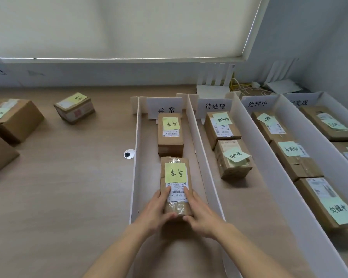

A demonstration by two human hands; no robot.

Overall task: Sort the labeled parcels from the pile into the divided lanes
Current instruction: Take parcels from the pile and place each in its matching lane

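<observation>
A long brown parcel [176, 163] with a yellow note lies in the leftmost lane [136, 157], right behind another parcel [170, 135] under the lane's sign. My left hand [156, 209] grips its near left side, and my right hand [201, 212] grips its near right side, thumbs at the near end. Three lanes to the right hold more noted parcels: two in the second lane [232, 159], several in the third [295, 155] and fourth [327, 123]. On the left the pile remains: one small parcel [74, 107] and two bigger boxes [16, 119].
White foam walls [205, 155] divide the lanes on the wooden table. A round cable hole [129, 153] sits just left of the first lane. White routers and cables [215, 83] stand at the back by the wall.
</observation>
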